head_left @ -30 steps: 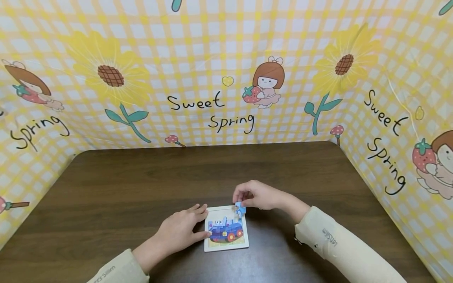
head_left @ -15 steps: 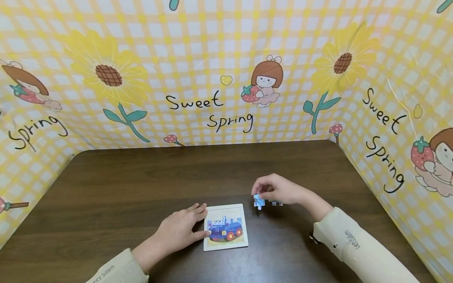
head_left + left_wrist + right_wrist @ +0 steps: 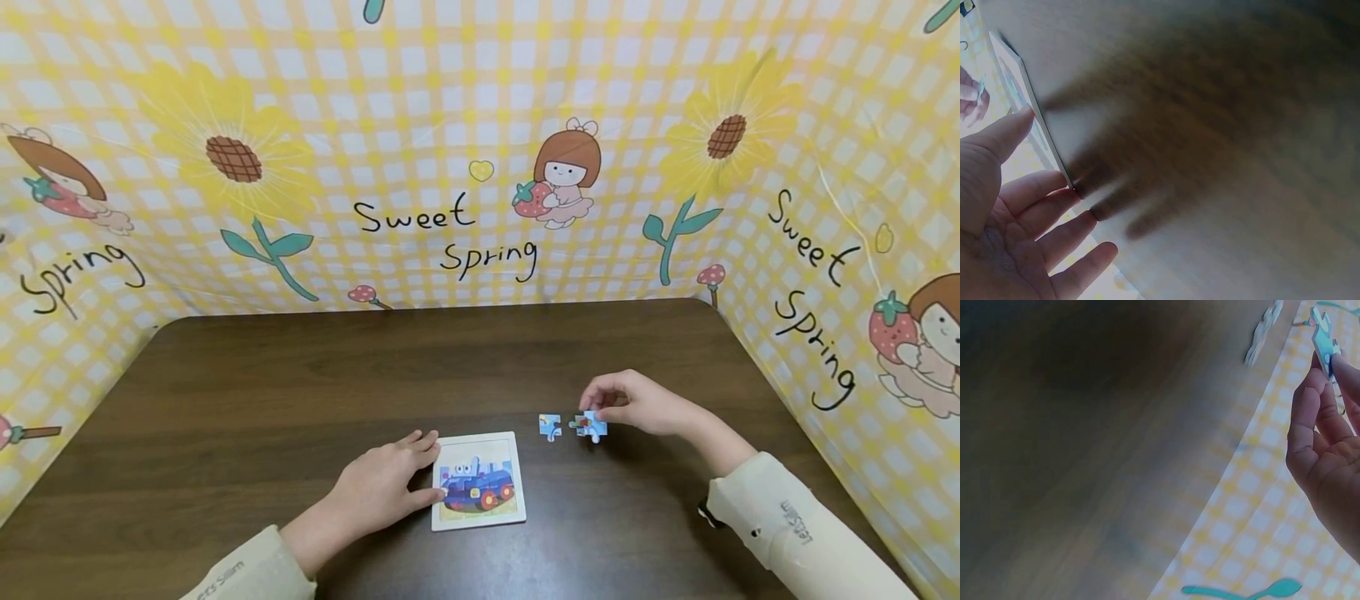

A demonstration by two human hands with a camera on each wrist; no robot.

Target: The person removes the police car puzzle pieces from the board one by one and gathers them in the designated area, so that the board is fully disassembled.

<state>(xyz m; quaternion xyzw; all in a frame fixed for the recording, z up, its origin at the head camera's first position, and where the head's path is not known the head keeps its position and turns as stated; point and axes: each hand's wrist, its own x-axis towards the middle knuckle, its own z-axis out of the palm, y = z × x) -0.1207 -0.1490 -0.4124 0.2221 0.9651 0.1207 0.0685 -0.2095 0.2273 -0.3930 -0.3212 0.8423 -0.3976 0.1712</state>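
A square puzzle board [image 3: 438, 527] with a pale rim lies on the table, its lower part filled with a picture of a blue tractor with red wheels. My left hand [image 3: 386, 487] rests along the board's left edge, its fingers extended; in the left wrist view the thumb and fingertips [image 3: 1022, 122] touch the rim. To the right of the board, my right hand [image 3: 637, 404] pinches a light-blue puzzle piece [image 3: 596, 429] between thumb and fingers. This piece [image 3: 1322, 340] is tilted up in the right wrist view.
One loose blue puzzle piece [image 3: 549, 426] lies between board and right hand. Another piece [image 3: 578, 425] is partly hidden behind the held one. Dark wooden table [image 3: 337, 367] extends around them, bordered by a yellow checked cloth [image 3: 420, 125] at the back and sides.
My right hand has moved from the board's top right corner away to the right, carrying the light-blue puzzle piece, uncovering a loose piece. The left hand has stayed at the board.
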